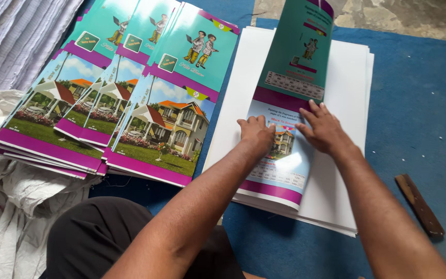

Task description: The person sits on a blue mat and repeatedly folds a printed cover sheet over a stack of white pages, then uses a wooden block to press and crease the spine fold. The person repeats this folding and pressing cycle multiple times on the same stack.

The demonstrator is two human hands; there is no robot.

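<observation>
Beside cover stacks (130, 103), hands (both flat) press sheet (280, 155).

The folded cover sheet (285, 103) is teal above, with a purple band and a sky-blue house picture below. It lies on white paper (352, 129) over a blue mat (424, 103). The stacked covers (130, 93) show the same teal, purple and green lawns.

One head-worn camera supplies the only view. It looks steeply down and forward from above the person's lap onto a blue mat (419, 103), at close range. Both forearms enter from the bottom edge. The printed covers (130, 88) fill the upper left; the white sheet stack (347, 93) sits centre right.
</observation>
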